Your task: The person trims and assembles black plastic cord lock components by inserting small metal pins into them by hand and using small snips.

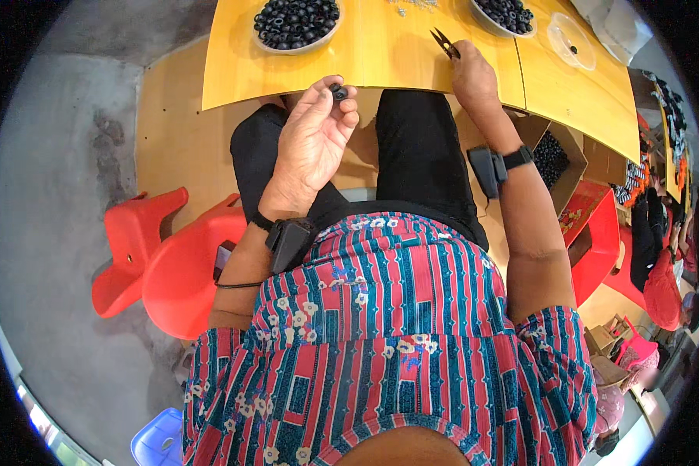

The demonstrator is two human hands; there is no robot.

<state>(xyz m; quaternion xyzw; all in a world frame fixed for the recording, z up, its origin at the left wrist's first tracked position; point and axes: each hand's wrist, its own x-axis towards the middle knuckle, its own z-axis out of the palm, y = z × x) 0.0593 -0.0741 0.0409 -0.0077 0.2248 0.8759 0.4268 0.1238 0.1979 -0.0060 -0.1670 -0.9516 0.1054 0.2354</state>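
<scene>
The left hand (pixel 312 144) pinches a small, round black piece (pixel 339 92). The right hand (pixel 475 76) grips dark, pointed metal snips (pixel 445 43) (flat yellow table (pixel 384 48) beneath).

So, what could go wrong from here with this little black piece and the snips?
The left hand pinches a small black piece in its fingers by the edge of the yellow table, so a slip might drop it. The black snips in the right hand seem to have parted blades, which could nick skin. The heaped bowl of black rings stands just beyond the left hand; a bump might scatter some.
</scene>
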